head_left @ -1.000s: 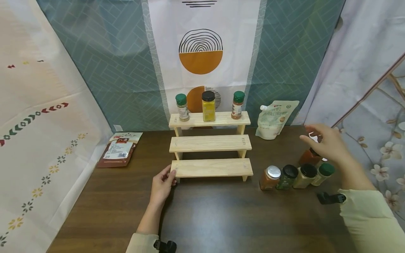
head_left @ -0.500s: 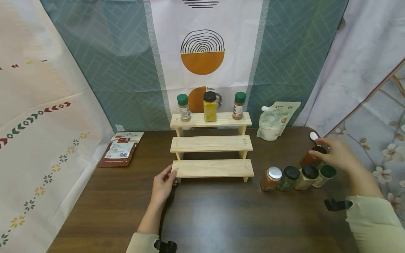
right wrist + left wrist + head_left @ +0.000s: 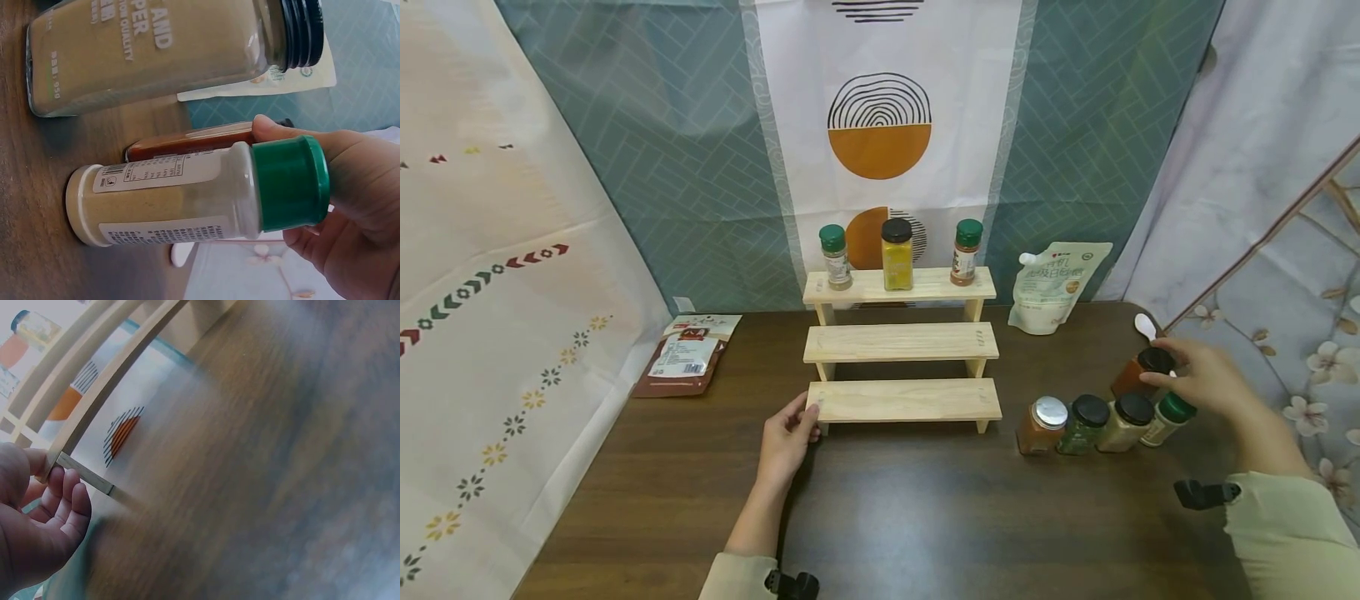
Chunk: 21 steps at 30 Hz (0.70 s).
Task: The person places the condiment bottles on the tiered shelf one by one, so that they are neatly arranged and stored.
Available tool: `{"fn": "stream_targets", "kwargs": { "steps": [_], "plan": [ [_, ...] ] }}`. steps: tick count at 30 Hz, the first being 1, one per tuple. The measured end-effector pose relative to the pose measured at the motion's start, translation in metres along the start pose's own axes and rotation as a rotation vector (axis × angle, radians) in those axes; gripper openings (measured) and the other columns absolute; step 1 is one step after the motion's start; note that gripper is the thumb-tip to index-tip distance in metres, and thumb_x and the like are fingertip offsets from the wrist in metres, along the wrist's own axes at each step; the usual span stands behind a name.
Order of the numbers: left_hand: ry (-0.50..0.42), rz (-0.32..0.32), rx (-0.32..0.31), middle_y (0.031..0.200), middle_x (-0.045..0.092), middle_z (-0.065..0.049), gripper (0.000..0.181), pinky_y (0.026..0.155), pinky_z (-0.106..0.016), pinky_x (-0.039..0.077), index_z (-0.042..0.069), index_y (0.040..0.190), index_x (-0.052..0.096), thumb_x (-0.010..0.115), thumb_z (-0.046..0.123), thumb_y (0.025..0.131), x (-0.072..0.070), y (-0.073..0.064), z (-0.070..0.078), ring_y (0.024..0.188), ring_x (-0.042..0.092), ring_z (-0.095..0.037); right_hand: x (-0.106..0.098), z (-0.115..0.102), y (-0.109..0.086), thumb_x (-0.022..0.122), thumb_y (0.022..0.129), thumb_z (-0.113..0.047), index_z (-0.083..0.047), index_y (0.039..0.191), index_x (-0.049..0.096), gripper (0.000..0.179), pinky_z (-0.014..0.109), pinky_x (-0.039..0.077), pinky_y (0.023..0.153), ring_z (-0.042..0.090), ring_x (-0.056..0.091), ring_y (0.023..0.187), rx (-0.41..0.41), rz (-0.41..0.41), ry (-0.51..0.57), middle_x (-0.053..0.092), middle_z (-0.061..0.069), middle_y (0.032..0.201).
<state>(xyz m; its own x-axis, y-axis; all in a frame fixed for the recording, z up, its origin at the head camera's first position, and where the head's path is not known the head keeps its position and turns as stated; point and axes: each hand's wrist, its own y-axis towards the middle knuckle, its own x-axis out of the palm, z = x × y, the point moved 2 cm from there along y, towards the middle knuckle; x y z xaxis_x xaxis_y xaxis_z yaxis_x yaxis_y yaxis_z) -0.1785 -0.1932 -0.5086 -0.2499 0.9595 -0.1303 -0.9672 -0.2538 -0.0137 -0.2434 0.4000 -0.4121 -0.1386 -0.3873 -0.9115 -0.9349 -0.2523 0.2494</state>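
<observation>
A three-step wooden rack [image 3: 902, 342] stands mid-table; my left hand [image 3: 784, 437] pinches the left end of its lowest step, thumb on top, as the left wrist view [image 3: 50, 519] confirms. At the right, my right hand [image 3: 1206, 379] has thumb and fingers about the black-lidded jar of red-brown spice [image 3: 1131, 379]. In the right wrist view, the thumb lies against this jar [image 3: 187, 142], while a green-capped shaker [image 3: 175, 200] hides part of the grasp. A white spoon [image 3: 1145, 326] shows just behind the jar.
In front of the red-brown jar stand a silver-lidded jar [image 3: 1042, 425], a green-herb jar [image 3: 1082, 425], a beige-powder jar [image 3: 1123, 425] and the green-capped shaker [image 3: 1168, 417]. Three spice bottles [image 3: 897, 254] occupy the top step. A pouch [image 3: 1058, 287] and a brown packet [image 3: 685, 358] sit farther back.
My right hand has come down from above the red-brown jar to its lid and side, the thumb shifting lower. The left hand keeps its place on the rack.
</observation>
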Motion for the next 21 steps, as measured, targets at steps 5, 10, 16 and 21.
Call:
{"fn": "stream_targets", "kwargs": {
  "steps": [5,10,16,21],
  "plan": [
    [-0.005,-0.001,0.0,0.09,0.065,-0.014,0.04,0.065,-0.022,0.057,-0.004,0.139,0.058,0.063,0.011,0.102,0.001,0.0,-0.001,0.071,0.063,-0.016,0.003,0.001,0.002,0.085,0.083,-0.027,0.014,0.121,0.06,0.061,0.062,0.05,0.069,0.045,0.066,0.081,0.016,-0.015,-0.003,0.068,0.033,0.097],
    [0.001,-0.001,0.003,0.092,0.064,-0.018,0.041,0.064,-0.021,0.057,-0.004,0.139,0.057,0.063,0.012,0.102,0.001,0.001,-0.001,0.071,0.062,-0.014,0.005,0.0,0.004,0.083,0.084,-0.033,0.018,0.117,0.062,0.064,0.053,0.05,0.064,0.037,0.064,0.074,0.039,0.001,-0.013,0.068,0.027,0.088],
    [0.003,0.003,0.01,0.092,0.064,-0.019,0.04,0.064,-0.021,0.057,-0.003,0.139,0.058,0.063,0.012,0.102,0.001,0.001,0.0,0.07,0.062,-0.014,0.004,-0.002,0.009,0.081,0.086,-0.034,0.02,0.115,0.062,0.064,0.042,0.049,0.058,0.034,0.064,0.07,0.068,0.01,0.021,0.068,0.026,0.085],
    [-0.011,0.005,0.013,0.09,0.063,-0.017,0.04,0.064,-0.021,0.057,-0.004,0.139,0.058,0.063,0.012,0.102,0.001,0.0,0.0,0.069,0.062,-0.014,-0.003,-0.012,0.015,0.08,0.086,-0.037,0.016,0.114,0.064,0.062,0.037,0.045,0.054,0.031,0.063,0.068,0.087,0.057,0.023,0.069,0.024,0.084]
  ]
}}
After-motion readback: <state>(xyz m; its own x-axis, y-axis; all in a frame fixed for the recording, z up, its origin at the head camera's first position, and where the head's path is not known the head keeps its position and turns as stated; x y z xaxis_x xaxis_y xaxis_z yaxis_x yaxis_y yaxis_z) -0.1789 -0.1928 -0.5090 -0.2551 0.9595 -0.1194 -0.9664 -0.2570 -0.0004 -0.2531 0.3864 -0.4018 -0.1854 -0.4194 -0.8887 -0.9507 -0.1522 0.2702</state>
